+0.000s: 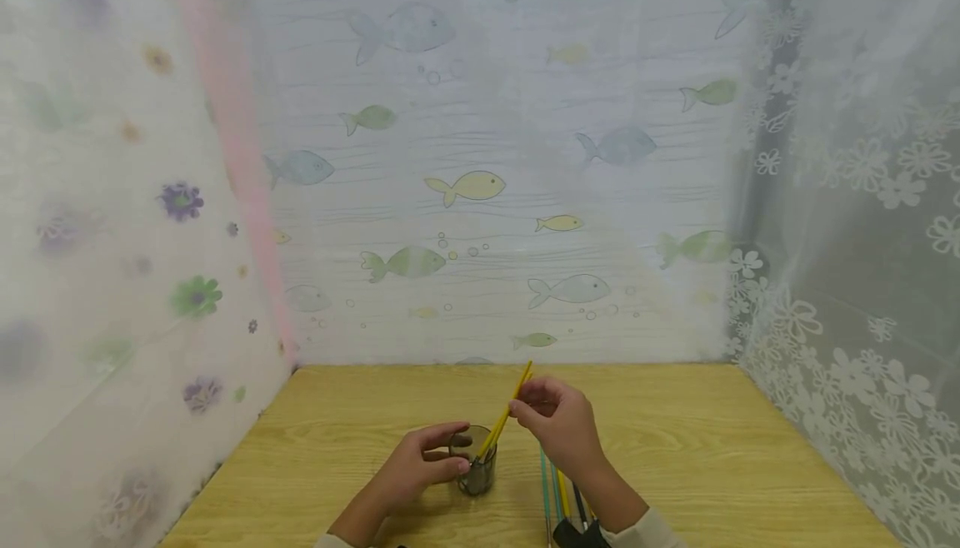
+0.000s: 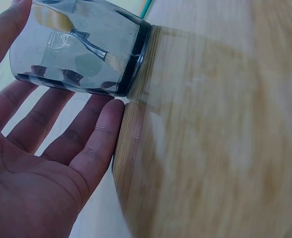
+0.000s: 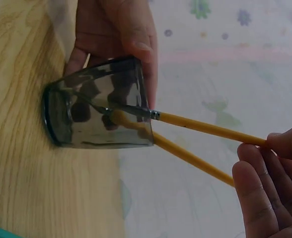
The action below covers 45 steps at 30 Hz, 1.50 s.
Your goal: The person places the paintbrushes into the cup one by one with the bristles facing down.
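A smoky grey glass stands on the wooden table. My left hand cups its left side, thumb and fingers curled round the wall; the left wrist view has the glass between the thumb and fingers of that left hand. Two yellow-handled paintbrushes lean in the glass, bristles down. My right hand pinches their upper ends. In the right wrist view the yellow handles run from the glass to the right hand's fingertips.
Several more brushes with teal, yellow and dark handles lie on the table under my right forearm. Fish-print and flower-print curtains close in the table at the back and both sides. Bare wood stretches to the right.
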{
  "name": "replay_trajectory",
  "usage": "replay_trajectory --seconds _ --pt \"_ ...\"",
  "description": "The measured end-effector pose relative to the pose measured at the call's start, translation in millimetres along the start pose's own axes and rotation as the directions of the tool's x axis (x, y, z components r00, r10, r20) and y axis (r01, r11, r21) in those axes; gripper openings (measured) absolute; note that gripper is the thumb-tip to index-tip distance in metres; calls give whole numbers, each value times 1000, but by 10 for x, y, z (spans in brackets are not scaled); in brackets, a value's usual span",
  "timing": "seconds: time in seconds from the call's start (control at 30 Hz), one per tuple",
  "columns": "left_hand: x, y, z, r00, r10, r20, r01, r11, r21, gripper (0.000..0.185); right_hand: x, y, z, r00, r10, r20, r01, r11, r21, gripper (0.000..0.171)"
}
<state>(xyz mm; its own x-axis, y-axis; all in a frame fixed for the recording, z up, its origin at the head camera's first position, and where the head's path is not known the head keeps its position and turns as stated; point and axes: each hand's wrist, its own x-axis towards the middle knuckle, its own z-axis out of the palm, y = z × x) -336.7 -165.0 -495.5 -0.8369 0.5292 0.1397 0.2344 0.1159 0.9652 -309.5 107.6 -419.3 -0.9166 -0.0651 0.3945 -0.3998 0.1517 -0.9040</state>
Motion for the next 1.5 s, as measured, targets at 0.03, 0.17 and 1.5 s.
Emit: replay_trajectory --seconds 0.03,0.17,1.5 --pt "0 0 -1 1000 0 2 0 1000 -2 54 -2 8 6 1000 4 6 -4 1000 0 17" --pt "-1 1 0 1000 1 6 -1 1000 -9 56 -10 37 25 999 28 44 -28 1000 3 17" --pt "5 -24 -11 1000 -7 -1 7 1000 -5 59 0 211 31 988 110 106 -109 994 -22 23"
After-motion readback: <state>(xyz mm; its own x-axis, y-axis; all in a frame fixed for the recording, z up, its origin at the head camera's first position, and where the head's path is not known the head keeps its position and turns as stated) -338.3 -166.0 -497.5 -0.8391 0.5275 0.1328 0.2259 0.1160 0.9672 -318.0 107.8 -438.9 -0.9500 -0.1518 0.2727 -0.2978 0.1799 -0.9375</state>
